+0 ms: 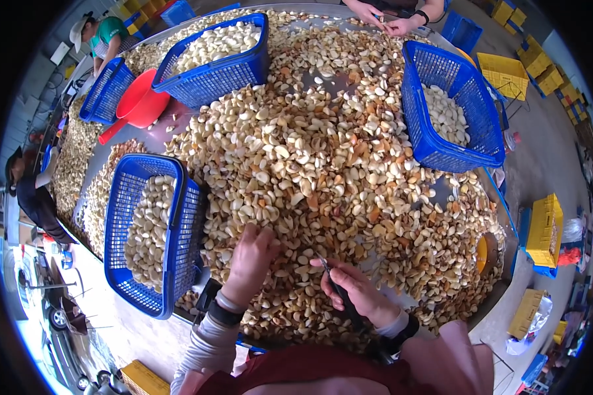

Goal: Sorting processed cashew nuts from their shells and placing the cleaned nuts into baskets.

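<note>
A: In the head view, how did the left hand (247, 263) appear?
B: From my remote post, I saw its fingers bent over the pale kernels (296, 164), heaped on the table (158, 135); whether its grip was clamped on one, I could not tell.
A: And the right hand (364, 295)?
B: I saw its grip clamped around a dark slender tool (344, 294), over the heap's near side. A blue basket (190, 230) of kernels stood left of the left hand.
</note>
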`<state>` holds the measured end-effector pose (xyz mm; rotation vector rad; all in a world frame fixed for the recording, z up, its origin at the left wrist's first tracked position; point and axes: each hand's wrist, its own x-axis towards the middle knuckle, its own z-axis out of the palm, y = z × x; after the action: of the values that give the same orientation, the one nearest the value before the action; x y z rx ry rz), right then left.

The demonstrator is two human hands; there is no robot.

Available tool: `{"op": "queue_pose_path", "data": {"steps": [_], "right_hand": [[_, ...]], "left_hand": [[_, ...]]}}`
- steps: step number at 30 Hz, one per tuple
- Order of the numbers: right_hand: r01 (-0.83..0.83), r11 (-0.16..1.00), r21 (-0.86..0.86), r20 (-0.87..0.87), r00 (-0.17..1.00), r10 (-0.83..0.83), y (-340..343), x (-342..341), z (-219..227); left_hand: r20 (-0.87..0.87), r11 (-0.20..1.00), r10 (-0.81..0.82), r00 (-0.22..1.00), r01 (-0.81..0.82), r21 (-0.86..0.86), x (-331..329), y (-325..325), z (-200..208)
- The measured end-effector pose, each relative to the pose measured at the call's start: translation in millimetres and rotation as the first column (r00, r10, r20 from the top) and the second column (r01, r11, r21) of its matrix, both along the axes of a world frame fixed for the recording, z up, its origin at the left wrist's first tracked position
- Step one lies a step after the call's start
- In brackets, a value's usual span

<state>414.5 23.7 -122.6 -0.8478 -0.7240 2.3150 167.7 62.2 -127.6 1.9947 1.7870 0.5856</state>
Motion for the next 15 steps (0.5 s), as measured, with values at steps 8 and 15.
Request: {"op": "queue_pose_path", "data": {"steps": [8,15], "right_hand": [[-0.028,0.978,0.205,0.223,0.975,-0.019,-9,-3,-9],[0.035,0.955,0.295,0.355,0.924,-0.144,-11,17,-22]], "left_hand": [[0.368,0.972,0.225,0.902,-0.179,-0.155,-17,-7,34],[-0.579,0.754,0.637,0.509,-0.254,0.606,-151,-25,99]]}}
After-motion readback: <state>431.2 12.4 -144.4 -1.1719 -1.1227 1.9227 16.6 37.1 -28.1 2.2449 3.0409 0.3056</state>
